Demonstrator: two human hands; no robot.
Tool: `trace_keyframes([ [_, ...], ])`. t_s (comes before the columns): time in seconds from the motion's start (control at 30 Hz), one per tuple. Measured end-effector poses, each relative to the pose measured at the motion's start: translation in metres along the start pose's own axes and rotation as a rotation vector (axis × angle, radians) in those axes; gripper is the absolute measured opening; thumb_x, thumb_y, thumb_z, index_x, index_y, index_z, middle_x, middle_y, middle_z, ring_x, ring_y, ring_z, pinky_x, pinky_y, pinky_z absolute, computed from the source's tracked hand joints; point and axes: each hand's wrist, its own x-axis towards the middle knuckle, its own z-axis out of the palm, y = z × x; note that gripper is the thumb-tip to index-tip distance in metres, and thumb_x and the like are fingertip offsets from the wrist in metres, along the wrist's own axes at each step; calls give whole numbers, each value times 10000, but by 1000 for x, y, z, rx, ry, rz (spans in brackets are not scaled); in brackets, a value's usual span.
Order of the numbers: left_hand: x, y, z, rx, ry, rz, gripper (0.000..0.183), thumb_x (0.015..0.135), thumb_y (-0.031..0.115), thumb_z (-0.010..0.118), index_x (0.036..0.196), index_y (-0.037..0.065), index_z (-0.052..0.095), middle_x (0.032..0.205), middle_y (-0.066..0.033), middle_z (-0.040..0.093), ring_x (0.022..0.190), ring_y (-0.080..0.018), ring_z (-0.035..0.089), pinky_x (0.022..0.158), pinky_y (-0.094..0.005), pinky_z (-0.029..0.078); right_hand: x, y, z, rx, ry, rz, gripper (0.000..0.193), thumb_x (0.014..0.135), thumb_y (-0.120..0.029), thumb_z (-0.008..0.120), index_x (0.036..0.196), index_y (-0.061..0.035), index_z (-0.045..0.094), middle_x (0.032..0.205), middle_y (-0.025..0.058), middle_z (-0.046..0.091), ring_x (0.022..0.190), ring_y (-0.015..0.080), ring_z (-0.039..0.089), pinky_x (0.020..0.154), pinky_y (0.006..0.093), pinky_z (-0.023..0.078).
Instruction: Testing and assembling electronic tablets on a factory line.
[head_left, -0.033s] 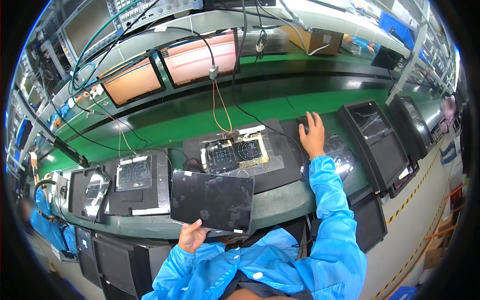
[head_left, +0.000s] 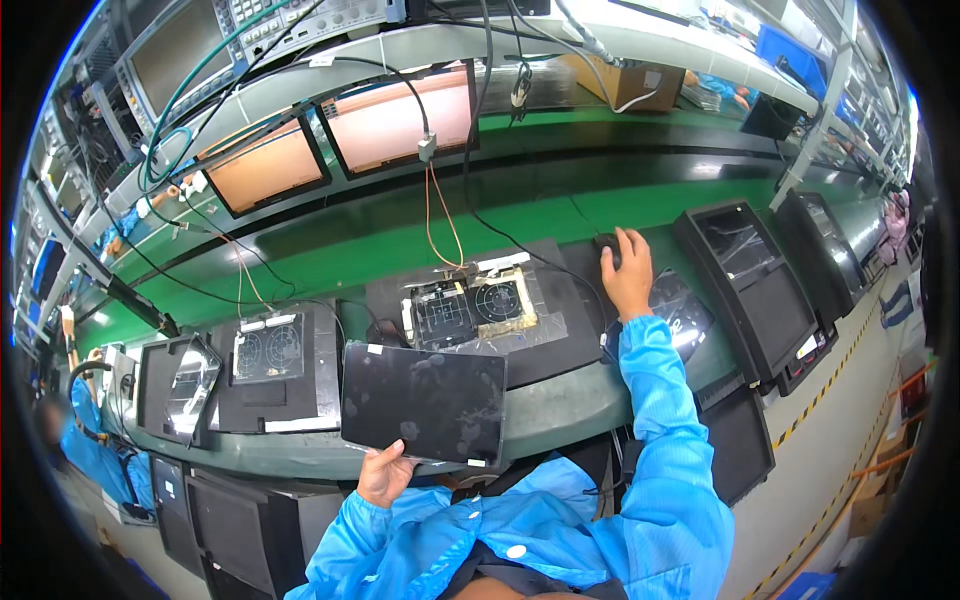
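Note:
My left hand (head_left: 386, 474) grips the lower edge of a dark tablet (head_left: 425, 402), thumb on its glossy, smudged face. The tablet is tilted in front of me, over the bench's near edge. Out to the right, my right hand (head_left: 630, 277) rests over a black computer mouse (head_left: 606, 246), partly hidden under the fingers. Behind the tablet lies a black pad (head_left: 558, 345) bearing a fixture with two printed circular targets (head_left: 499, 302). Another dark tablet-like panel (head_left: 678, 318) lies under a clear cover beside my right forearm.
Two lit monitors (head_left: 400, 115) stand at the back below a shelf with instruments. Cables (head_left: 468, 170) hang down to the fixture. A second target pad (head_left: 268, 350) and a tilted glossy tablet (head_left: 193, 388) sit to the left. Black trays (head_left: 755, 290) stand at right. A co-worker (head_left: 95, 450) is at far left.
My right hand has shifted very slightly to the right, and more of the mouse shows beside its fingers. The left hand and tablet stay in place.

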Motion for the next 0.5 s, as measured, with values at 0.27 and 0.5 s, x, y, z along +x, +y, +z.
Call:
trace_keyframes([
  [0.27, -5, -4, -9, -98, -49, 34, 491, 938, 2, 587, 1417, 50, 492, 1399, -124, 573, 1308, -325, 537, 1139, -546, 396, -73, -46, -76, -202, -593, 218, 371, 926, -371, 646, 1026, -16, 686, 1054, 207, 618, 870, 439, 660, 787, 521, 526],
  [0.5, 0, -1, -9, -121, -98, 15, 429, 964, -8, 578, 1385, 50, 522, 1336, -125, 620, 1236, -310, 599, 1065, -547, 467, -82, -4, -52, 275, -652, 524, 278, 921, -260, 688, 1003, 4, 662, 718, 95, 629, 676, 286, 663, 650, 400, 528],
])
